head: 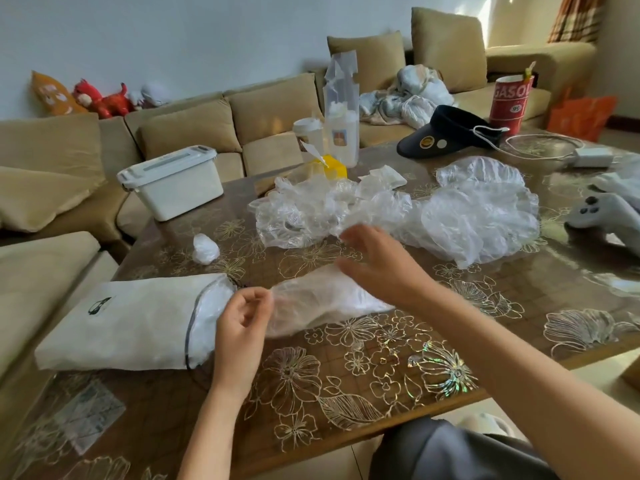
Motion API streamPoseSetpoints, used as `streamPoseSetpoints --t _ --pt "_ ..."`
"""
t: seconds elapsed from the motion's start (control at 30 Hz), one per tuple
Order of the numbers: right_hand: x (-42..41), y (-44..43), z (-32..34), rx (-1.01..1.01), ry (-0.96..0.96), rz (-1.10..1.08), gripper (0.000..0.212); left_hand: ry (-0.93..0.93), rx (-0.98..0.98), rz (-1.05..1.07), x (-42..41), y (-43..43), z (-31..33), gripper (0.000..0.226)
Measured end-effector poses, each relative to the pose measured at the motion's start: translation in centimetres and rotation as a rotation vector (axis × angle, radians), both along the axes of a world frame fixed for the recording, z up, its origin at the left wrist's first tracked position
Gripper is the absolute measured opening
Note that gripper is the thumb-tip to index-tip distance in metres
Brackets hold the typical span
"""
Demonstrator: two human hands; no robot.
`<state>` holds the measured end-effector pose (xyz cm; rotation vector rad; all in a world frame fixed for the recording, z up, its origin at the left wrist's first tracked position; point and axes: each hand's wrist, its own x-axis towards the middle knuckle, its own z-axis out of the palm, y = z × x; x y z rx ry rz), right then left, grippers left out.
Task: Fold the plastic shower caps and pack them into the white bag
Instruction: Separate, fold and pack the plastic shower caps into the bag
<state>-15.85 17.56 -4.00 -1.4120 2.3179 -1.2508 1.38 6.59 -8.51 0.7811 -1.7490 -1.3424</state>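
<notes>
Left hand point(242, 323) pinched the near end of the folded shower cap point(322, 303) between thumb and curled fingers, right at the mouth of the white bag point(121, 327). The cap lay flat on the table point(381, 375) as a long strip, running from that pinch away to the right. Right hand point(377, 268) was over the strip's far end with fingers loosely spread, holding nothing. It was motion-blurred, so I couldn't tell if it touched the plastic.

The bag lay on its side to the left of the left hand, with its open mouth facing the cap. The dark drawstring point(192, 323) was slack around the rim, and white plastic was already showing inside. The cap's pinched end sat just beside the mouth, not inside it.

A loose pile of unfolded caps point(415, 209) sat behind the hands, mid-table. One small wadded cap point(205, 249) lay alone, left of the pile. A white lidded box point(173, 181) stood at the far left edge, with a dark visor point(446, 131) and a grey controller point(602, 213) on the right.
</notes>
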Motion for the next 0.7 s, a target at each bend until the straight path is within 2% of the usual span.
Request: streamPoseSetpoints --t 0.1,0.2,0.27,0.33,0.37,0.43,0.47,0.53,0.6,0.63,0.7 --pt "0.3 -0.3 3.3 -0.162 -0.423 0.218 0.048 0.053 0.084 -0.216 1.4 -0.7 3.3 0.027" --pt "0.5 -0.6 4.3 -0.038 -0.671 0.504 0.064 0.010 0.022 -0.450 2.0 -1.2 6.8 0.045" --pt "1.0 -0.8 4.2 0.162 -0.751 0.715 0.053 -0.040 -0.025 -0.542 1.6 -1.4 8.5 0.044" --pt "1.4 -0.8 3.3 0.336 -0.776 0.848 0.020 -0.125 -0.056 -0.560 0.7 -1.9 9.1 0.035" --pt "1.3 -0.9 2.6 0.380 -0.774 0.841 0.009 -0.153 -0.049 -0.558 0.1 -2.2 9.0 0.027" --pt "1.0 -1.2 1.0 0.381 -0.759 0.723 0.008 -0.125 -0.003 -0.473 -1.3 -2.7 8.0 0.025" --pt "0.8 -1.4 0.2 0.362 -0.760 0.631 0.007 -0.060 0.072 -0.403 -1.9 -3.0 6.9 0.032" --pt "0.2 -1.6 -1.2 0.320 -0.761 0.448 0.027 0.060 0.295 -0.287 -3.1 -3.1 4.6 0.059" --pt "0.2 -1.6 -2.4 0.282 -0.806 0.319 0.042 -0.011 0.404 -0.285 -3.7 -2.6 2.1 0.089" --pt "0.0 -1.6 -2.9 0.257 -0.824 0.274 0.044 -0.057 0.448 -0.331 -4.2 -2.2 1.1 0.093" --pt "0.0 -1.6 -3.7 0.218 -0.864 0.223 0.040 -0.053 0.500 -0.370 -4.6 -1.4 -0.2 0.074"
